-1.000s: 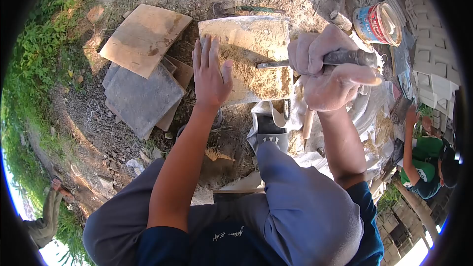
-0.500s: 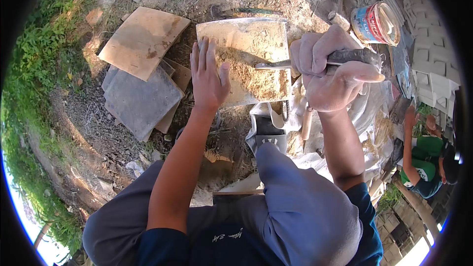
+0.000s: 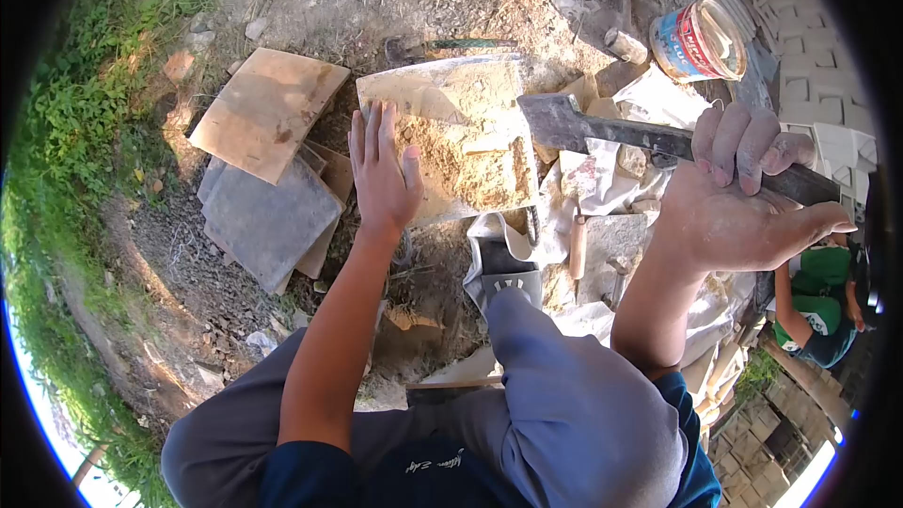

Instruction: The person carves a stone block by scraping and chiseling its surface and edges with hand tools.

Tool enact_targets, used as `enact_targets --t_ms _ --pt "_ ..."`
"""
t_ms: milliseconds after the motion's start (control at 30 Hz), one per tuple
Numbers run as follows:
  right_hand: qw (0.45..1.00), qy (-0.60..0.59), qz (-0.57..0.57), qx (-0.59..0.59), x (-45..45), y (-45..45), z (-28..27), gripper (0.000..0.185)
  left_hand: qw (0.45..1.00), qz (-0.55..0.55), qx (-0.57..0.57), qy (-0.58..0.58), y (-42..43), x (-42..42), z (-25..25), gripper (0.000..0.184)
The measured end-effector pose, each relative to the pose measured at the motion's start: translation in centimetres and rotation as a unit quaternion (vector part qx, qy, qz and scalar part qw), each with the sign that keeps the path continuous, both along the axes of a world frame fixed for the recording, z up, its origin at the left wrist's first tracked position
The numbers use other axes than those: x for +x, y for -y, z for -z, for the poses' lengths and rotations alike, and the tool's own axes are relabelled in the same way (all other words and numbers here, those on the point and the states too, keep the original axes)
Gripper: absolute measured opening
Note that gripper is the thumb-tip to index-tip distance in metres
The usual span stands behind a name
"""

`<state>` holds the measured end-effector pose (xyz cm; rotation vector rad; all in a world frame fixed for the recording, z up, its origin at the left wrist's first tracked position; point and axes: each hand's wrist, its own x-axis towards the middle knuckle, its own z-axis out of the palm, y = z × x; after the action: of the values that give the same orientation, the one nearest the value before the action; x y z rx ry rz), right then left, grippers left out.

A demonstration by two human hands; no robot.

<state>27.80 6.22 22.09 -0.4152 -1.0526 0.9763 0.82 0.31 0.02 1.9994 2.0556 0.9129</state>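
Note:
A square tile (image 3: pixel 428 94), its face crusted with rough tan mortar (image 3: pixel 494 165), lies on the ground in front of me. My left hand (image 3: pixel 383 169) rests on the tile's left side, fingers stretched out flat. My right hand (image 3: pixel 748 179) is wrapped round the handle of a dark hatchet-like tool (image 3: pixel 555 122). The tool is raised, and its broad flat blade points left, near the tile's right edge in the picture. Below the tile is my shoe (image 3: pixel 511 268), close to its lower edge.
Stacked tiles (image 3: pixel 273 113) lie to the left. A paint bucket (image 3: pixel 698 42) stands at the upper right. A wooden-handled tool (image 3: pixel 578 245) lies right of my shoe, and a green-handled tool (image 3: pixel 470 43) behind the tile. Another person (image 3: pixel 814 306) is at far right.
My right hand has moved right with the hatchet-like tool, whose blade has left the area over the mortar and turned its broad side into view. My left hand stays on the tile.

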Motion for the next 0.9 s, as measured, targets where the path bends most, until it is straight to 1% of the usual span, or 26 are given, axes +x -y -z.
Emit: enact_targets --t_ms 33,100,133,167,233,267,333,367,433,467,500,567,600,633,667,700,733,767,833,867,900 --pt "1.0 -0.004 0.002 0.003 0.1 0.2 0.1 0.07 1.0 0.0 0.002 -0.016 -0.1 0.0 -0.1 0.057" --pt "0.999 -0.02 -0.026 -0.009 0.3 1.0 0.7 0.068 1.0 0.006 0.011 -0.026 0.1 -0.1 -0.3 0.056" --pt "0.999 -0.01 -0.051 -0.001 0.6 1.5 1.1 0.068 0.999 0.011 0.02 -0.035 -0.2 0.0 -0.3 0.055" --pt "0.999 -0.013 -0.049 0.0 0.7 1.9 1.5 0.068 0.999 0.013 0.021 -0.038 -0.2 0.0 -0.2 0.055" --pt "0.998 -0.049 -0.008 -0.035 -1.0 2.4 1.6 0.078 0.998 0.027 0.049 0.008 -0.2 0.0 -0.3 0.054" --pt "0.997 -0.057 -0.019 -0.038 -1.5 2.4 1.7 0.076 0.998 0.028 0.052 0.004 -0.1 -0.1 -0.5 0.054" --pt "0.997 -0.065 -0.032 -0.03 -2.2 2.0 3.1 0.074 0.996 0.044 0.046 0.069 0.4 -0.5 -0.9 0.047" --pt "0.996 -0.069 -0.046 -0.025 -2.7 1.8 3.8 0.073 0.996 0.046 0.052 0.064 0.6 -0.6 -1.3 0.047" --pt "0.996 -0.072 -0.03 -0.048 -3.9 1.9 4.5 0.068 0.989 0.063 0.084 0.103 0.7 -0.5 -2.9 0.045" --pt "0.996 -0.076 -0.032 -0.025 -4.1 1.7 4.8 0.06 0.983 0.081 0.108 0.125 0.6 -0.4 -3.5 0.05" --pt "0.996 -0.079 -0.031 -0.022 -4.0 1.2 4.7 0.06 0.983 0.084 0.11 0.122 0.3 0.2 -5.2 0.05" --pt "0.995 0.085 -0.046 0.012 -3.5 0.4 4.4 0.052 0.964 0.206 0.076 0.15 -0.4 1.8 -9.4 0.055" --pt "0.986 0.136 -0.094 -0.028 -3.1 0.6 3.5 0.045 0.964 0.207 0.079 0.147 -1.1 2.9 -11.1 0.055" --pt "0.965 0.243 -0.101 -0.019 -2.8 0.8 1.8 0.052 0.957 0.251 0.038 0.14 -1.8 4.0 -12.7 0.057" --pt "0.948 0.302 -0.098 -0.005 -2.8 0.7 1.3 0.049 0.947 0.294 -0.006 0.132 -2.2 5.0 -13.8 0.061" --pt "0.928 0.36 -0.093 0.009 -3.0 0.2 1.0 0.046 0.946 0.296 -0.005 0.13 -2.4 5.7 -14.7 0.061" --pt "0.905 0.412 -0.091 0.049 -3.1 -0.3 0.6 0.038 0.94 0.301 -0.047 0.153 -2.7 6.4 -15.5 0.061" --pt "0.905 0.412 -0.091 0.049 -3.6 -0.6 0.6 0.038 0.932 0.302 -0.088 0.179 -3.0 6.9 -15.6 0.061" --pt "0.9 0.419 -0.067 0.104 -3.7 -0.9 0.9 0.037 0.933 0.304 -0.01 0.193 -3.9 8.1 -14.0 0.042" --pt "0.899 0.415 -0.046 0.13 -3.6 -1.3 1.8 0.038 0.917 0.245 0.0 0.314 -4.0 8.6 -13.2 0.028" --pt "0.901 0.412 -0.042 0.132 -3.3 -1.5 2.9 0.038 0.886 0.182 0.012 0.427 -4.2 8.7 -12.5 0.023"
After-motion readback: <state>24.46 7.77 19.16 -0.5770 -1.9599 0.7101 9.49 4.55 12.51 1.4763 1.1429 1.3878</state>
